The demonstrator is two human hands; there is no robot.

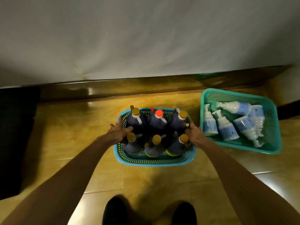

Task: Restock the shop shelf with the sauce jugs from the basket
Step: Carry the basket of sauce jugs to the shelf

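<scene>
A blue perforated plastic basket (154,161) is set on the glossy yellow tiled floor (65,127), packed with six dark sauce jugs (155,120), five gold-capped, one red-capped. The basket's left rim is gripped by the left hand (117,132), fingers curled over the edge. The right rim is held by the right hand (194,133), likewise curled. A teal plastic basket (274,127) of white-and-blue pump bottles (225,125) is seen just beside, right. Two dark shoes (115,211) are visible below.
</scene>
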